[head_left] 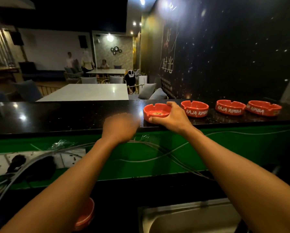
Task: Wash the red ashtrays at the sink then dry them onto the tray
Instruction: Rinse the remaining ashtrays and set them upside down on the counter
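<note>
Head view: right hand (170, 117) grips ashtray (156, 111) at counter edge (73, 130) (left hand (120, 126) blurred, unclear).

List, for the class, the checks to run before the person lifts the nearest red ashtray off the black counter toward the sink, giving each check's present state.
1. Right hand grips the nearest ashtray: ok.
2. Left hand free to help: cannot tell, blurred.
3. Neighbouring ashtray sits apart from the gripped one: ok.
4. Ashtray is empty: not ok, a dark bit lies inside.
5. Sink basin clear: cannot tell, mostly out of view.
6. Drying tray located: cannot tell, none in view.
</note>
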